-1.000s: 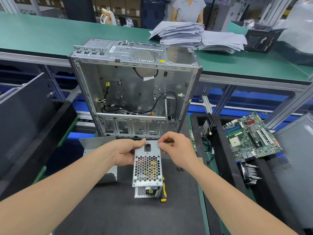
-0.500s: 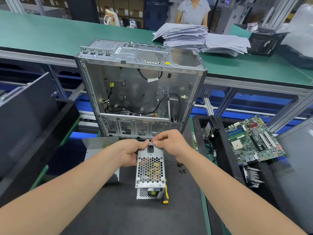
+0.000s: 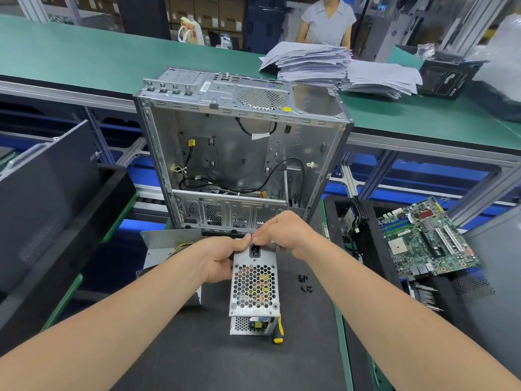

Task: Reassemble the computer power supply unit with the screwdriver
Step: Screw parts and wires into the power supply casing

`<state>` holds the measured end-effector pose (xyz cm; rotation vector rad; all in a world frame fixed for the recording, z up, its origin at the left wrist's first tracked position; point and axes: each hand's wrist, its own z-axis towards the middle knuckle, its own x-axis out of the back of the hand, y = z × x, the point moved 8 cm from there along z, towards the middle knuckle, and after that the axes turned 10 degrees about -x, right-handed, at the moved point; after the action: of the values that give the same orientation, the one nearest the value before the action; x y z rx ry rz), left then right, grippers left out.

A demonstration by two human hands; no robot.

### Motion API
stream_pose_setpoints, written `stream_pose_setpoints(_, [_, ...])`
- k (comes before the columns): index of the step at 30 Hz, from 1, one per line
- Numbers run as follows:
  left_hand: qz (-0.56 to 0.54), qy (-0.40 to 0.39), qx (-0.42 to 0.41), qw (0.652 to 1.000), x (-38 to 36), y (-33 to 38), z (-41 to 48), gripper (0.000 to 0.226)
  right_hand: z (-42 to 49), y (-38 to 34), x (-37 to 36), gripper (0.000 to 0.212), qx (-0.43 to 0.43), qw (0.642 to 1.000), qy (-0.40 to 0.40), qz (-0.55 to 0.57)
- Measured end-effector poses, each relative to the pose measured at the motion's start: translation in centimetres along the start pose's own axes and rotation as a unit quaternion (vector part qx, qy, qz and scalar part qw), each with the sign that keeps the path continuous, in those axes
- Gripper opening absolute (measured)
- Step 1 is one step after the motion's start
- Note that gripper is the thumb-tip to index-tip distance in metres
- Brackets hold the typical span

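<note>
Gripping the power supply unit [image 3: 253, 283]: left hand [image 3: 222, 258] and right hand [image 3: 284, 232].

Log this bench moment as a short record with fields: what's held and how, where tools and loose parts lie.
held: power supply unit
left grip: holds the unit's left side
right grip: pinches its far top edge
screwdriver: untouched, at the unit's near right corner
screws: loose on the black mat, right of the unit
computer case: open, behind the unit
</note>
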<state>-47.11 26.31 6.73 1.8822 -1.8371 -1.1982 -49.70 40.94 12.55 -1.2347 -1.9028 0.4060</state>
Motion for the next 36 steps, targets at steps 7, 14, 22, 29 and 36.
stream_pose_setpoints(7, [0.006, -0.007, -0.006, 1.0, -0.1, 0.1, -0.1, 0.031, 0.2, 0.6, -0.1, 0.008, 0.016, 0.998, -0.016, 0.05])
stream_pose_setpoints(14, [0.021, -0.02, -0.012, 0.999, 0.0, 0.2, 0.1, 0.032, 0.5, 1.5, 0.0, 0.013, 0.02, 0.995, -0.011, 0.099])
stream_pose_setpoints(22, [0.099, -0.05, -0.056, 0.992, 0.0, 0.9, 0.4, 0.032, 0.9, 3.1, -0.7, 0.018, -0.046, 0.981, -0.039, 0.184])
stream_pose_setpoints(29, [0.143, -0.04, -0.073, 0.986, 0.0, 1.5, 0.5, 0.031, 0.9, 4.0, -0.9, 0.015, -0.051, 0.968, -0.037, 0.242])
stream_pose_setpoints(36, [0.157, -0.016, -0.077, 0.984, 0.0, 1.5, 0.5, 0.029, 1.2, 7.4, 0.1, 0.028, -0.052, 0.971, -0.01, 0.233])
